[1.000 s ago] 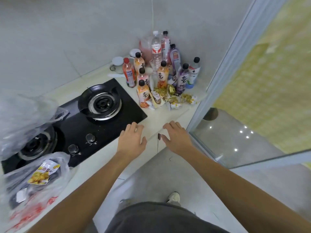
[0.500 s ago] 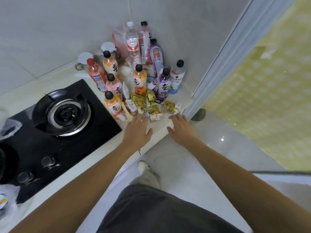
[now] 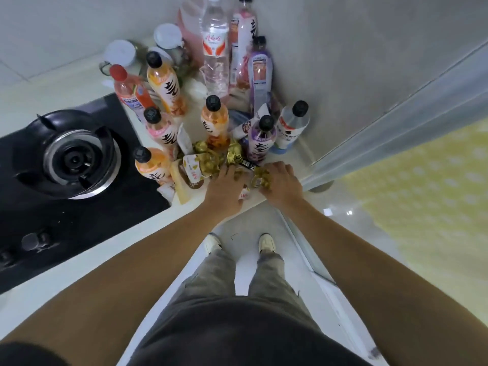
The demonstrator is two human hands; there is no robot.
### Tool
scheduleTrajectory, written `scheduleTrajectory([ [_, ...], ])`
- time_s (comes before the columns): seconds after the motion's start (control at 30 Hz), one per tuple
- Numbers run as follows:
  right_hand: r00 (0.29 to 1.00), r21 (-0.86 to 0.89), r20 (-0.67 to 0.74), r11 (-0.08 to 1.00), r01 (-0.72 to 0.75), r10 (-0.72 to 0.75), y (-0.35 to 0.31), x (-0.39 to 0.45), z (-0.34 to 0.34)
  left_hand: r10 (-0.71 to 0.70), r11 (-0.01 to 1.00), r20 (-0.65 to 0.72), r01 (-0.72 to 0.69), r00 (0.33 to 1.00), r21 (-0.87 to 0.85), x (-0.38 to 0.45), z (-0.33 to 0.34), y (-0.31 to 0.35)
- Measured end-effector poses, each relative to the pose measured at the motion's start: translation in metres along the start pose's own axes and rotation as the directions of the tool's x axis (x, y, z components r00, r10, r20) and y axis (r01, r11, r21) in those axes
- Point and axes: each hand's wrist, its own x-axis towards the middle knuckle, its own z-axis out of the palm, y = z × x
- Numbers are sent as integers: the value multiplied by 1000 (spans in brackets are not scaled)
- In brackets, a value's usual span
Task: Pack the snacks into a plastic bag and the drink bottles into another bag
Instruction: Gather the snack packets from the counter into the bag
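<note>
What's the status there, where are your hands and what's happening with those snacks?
Left hand and right hand both down on the gold snack packets. Nothing lifted. Drink bottles crowd close behind.

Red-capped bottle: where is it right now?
In the head view, the red-capped bottle stands upright at the left edge of the bottle cluster, just behind the stove's back corner, beside an orange bottle on its right.
</note>
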Motion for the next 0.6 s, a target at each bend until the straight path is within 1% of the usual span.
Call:
scheduleTrajectory([
  [0.1, 998, -86, -24, 995, 51, -54, 4, 14, 6, -27, 996, -10, 28, 1000, 86, 7, 6, 4],
  [0.2, 990, -135, -85, 986, 96, -108, 11, 21, 12, -38, 993, -27, 41, 999, 112, 12, 10, 8],
  [0.37, 980, -106, -112, 983, 152, -163, 21, 19, 12, -24, 983, -31, 29, 999, 180, 9, 11, 11],
  [0.5, 971, -83, -118, 977, 197, -206, 26, 9, 5, -69, 974, -36, 76, 997, 215, 7, 12, 17],
  [0.6, 966, -82, -106, 970, 229, -237, 32, 5, 2, -89, 975, -50, 97, 995, 200, 6, 14, 24],
])
